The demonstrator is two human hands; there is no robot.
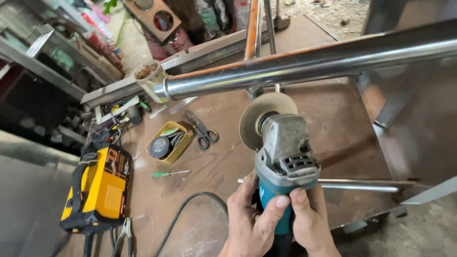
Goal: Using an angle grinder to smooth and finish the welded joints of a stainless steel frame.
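Both my hands grip the teal body of an angle grinder (284,157) near the bottom centre. My left hand (250,221) wraps the left side with its thumb across the body, and my right hand (312,219) holds the right side. The grinder's grey head carries a worn tan disc (254,116) that points up, just below a shiny steel pipe (309,59). That pipe runs from a capped left end (151,78) up to the right edge. Whether the disc touches the pipe is unclear.
A rusty brown metal worktable (333,123) lies below. On it are scissors (202,131), a yellow tin of discs (169,143), a green screwdriver (170,173), a black cable (185,209) and a thin steel rod (362,187). A yellow welding machine (100,188) stands at the left.
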